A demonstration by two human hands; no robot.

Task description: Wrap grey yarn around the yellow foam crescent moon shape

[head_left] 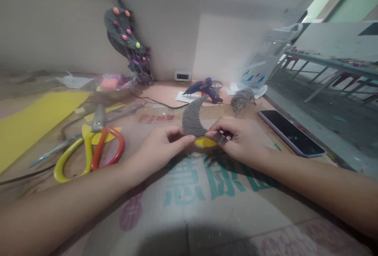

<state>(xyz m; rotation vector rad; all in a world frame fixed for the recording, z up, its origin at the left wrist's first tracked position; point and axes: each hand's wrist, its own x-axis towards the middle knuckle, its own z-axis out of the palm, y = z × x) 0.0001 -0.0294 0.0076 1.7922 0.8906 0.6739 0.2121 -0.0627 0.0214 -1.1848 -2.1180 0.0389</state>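
A crescent moon shape (192,117) wrapped in grey yarn is held up over the cardboard, its upper tip pointing up and its lower part showing bare yellow. My left hand (165,141) pinches its lower left edge between thumb and fingers. At the lower right end, my right hand (238,138) is closed around a bit of grey yarn (217,135), its fingertips touching the crescent. Something small, dark red and white, shows among those fingers; I cannot make out what it is. A loose bundle of grey yarn (242,100) lies behind my right hand.
Scissors (102,145) with yellow and red handles lie at left, near yellow sheet material (38,118). A blue glue gun (203,88), small clock (182,76) and clear jug (262,61) stand behind. A phone (291,132) lies right. A decorated grey crescent (124,35) hangs on the wall.
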